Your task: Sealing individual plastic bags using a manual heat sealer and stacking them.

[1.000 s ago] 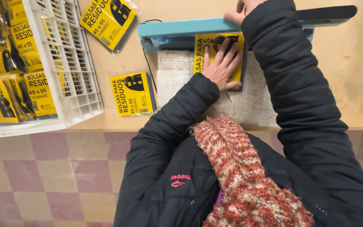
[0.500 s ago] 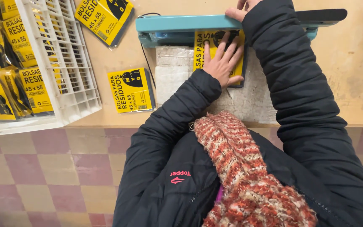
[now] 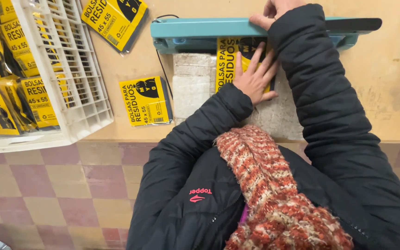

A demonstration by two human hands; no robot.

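Nearest, the left hand [image 3: 254,78] still lies flat, fingers spread, on the yellow packet [image 3: 228,58] at about 12 o'clock, the packet's top edge now further under the teal sealer arm [image 3: 200,28], so pressing seems underway. Beyond, the right hand [image 3: 274,10] presses that arm (fingers cut off, grip unclear).

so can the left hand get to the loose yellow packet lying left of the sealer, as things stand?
Probably yes. The left hand lies flat on the yellow packet under the sealer arm; the loose yellow packet lies on bare tabletop to its left, with only the black cord between. It would have to let go first.
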